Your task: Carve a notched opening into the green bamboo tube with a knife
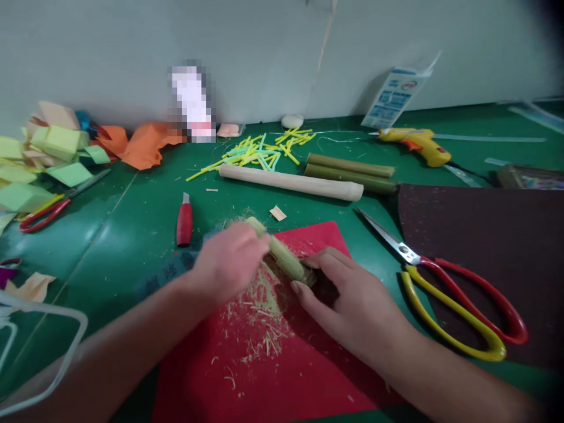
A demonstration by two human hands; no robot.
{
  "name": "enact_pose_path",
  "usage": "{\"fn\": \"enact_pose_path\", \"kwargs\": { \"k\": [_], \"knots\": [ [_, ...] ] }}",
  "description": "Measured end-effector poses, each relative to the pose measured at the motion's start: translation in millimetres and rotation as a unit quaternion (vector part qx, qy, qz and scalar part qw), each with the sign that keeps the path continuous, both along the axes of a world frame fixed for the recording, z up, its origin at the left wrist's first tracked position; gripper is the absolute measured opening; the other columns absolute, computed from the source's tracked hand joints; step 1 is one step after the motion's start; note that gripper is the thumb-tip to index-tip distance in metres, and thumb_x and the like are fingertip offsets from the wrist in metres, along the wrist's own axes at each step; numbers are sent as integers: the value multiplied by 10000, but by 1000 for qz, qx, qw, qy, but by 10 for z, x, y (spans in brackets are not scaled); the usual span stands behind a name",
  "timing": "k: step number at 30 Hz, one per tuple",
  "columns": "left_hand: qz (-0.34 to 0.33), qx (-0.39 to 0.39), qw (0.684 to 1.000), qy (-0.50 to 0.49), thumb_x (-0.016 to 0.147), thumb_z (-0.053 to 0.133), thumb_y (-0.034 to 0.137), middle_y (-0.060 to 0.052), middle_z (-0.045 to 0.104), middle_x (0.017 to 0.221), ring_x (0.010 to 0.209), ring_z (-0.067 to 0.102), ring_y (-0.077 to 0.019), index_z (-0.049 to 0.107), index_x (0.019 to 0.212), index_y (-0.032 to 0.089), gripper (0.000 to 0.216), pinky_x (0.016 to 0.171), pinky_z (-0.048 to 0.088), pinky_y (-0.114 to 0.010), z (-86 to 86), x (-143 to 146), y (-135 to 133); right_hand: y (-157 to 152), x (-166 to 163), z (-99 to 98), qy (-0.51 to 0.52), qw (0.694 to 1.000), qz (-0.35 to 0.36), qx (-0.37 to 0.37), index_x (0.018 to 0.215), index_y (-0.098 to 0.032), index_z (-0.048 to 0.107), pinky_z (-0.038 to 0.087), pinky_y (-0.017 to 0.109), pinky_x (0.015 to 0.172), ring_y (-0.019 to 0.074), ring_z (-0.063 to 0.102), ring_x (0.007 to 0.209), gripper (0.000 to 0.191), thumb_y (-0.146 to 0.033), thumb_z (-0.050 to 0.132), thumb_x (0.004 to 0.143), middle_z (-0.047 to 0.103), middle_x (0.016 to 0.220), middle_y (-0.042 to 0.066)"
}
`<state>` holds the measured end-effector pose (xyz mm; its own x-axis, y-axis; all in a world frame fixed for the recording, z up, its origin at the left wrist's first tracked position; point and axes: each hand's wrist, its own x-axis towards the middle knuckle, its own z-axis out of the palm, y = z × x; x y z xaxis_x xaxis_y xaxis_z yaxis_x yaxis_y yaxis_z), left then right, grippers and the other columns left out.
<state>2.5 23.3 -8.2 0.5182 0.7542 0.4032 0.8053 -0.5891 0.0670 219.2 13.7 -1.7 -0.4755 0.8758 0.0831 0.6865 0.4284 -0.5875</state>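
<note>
Head view: the right hand pinches the bamboo, while what the blurred left hand grips is unclear; light, even scraping should suit.

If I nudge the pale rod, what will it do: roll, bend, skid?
The pale rod will probably roll, since it looks round and neither hand holds it on the table. It's likely stiff: it lies straight, no visible bend. One end looks thicker, so it may veer rather than roll true.
</note>
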Motion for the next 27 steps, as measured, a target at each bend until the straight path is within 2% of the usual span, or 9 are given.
{"fn": "enact_pose_path", "kwargs": {
  "k": [2, 6, 11, 15, 19, 23, 27],
  "knots": [
    [-48, -6, 999, 11, 921, 390, 214, -28, 564, 679, 661, 491, -142, 625, 956, 137, 250, 613, 405, -276, 1, 16, 1, 3, -2, 0, -1, 1000, 3, 0, 865, -192, 573, 424, 300, 585, 176, 548, 692, 159, -305, 473, 814, 579, 776, 45],
    [16, 6, 1000, -24, 920, 393, 226, -49, 570, 721, 712, 508, -151, 634, 852, 137, 266, 641, 411, -283, 19, 42, 27, 9, -2, -15, -13, 1000, -6, -1, 876, -196, 572, 425, 304, 602, 178, 553, 712, 174, -329, 473, 822, 581, 805, 49],
    [-34, -3, 999, 6, 923, 391, 229, -27, 540, 641, 636, 474, -140, 636, 798, 137, 289, 593, 380, -274, 22, 41, 3, -2, -6, -15, -12, 1000, 3, 3, 874, -196, 572, 416, 298, 588, 177, 547, 702, 172, -322, 468, 823, 577, 788, 45],
    [48, 23, 998, -18, 921, 393, 216, -49, 554, 711, 695, 492, -146, 625, 806, 124, 276, 624, 388, -276, -9, 38, 4, -4, -4, 0, -17, 1000, -3, 3, 868, -192, 579, 416, 303, 594, 177, 550, 700, 178, -322, 468, 822, 576, 784, 43],
    [-48, 18, 999, 18, 928, 370, 226, -20, 520, 648, 632, 469, -140, 626, 894, 151, 269, 567, 360, -268, -18, 77, 2, -3, 2, 1, -21, 1000, 5, 1, 839, -195, 574, 406, 305, 580, 176, 537, 683, 173, -324, 459, 828, 564, 764, 38],
    [38, 23, 999, -20, 927, 390, 236, -39, 540, 682, 676, 493, -145, 632, 842, 133, 277, 603, 387, -270, 1, 41, 16, 6, -2, -4, -22, 1000, -2, 3, 878, -190, 581, 414, 309, 601, 180, 543, 707, 202, -341, 453, 837, 569, 795, 46],
    [-45, 20, 999, 10, 920, 394, 218, -24, 548, 664, 644, 479, -141, 626, 960, 135, 249, 587, 384, -268, -7, 23, -11, 1, 4, -1, -18, 1000, 5, 0, 863, -189, 584, 405, 302, 584, 177, 535, 695, 194, -329, 452, 838, 563, 773, 43]
  ]
}}
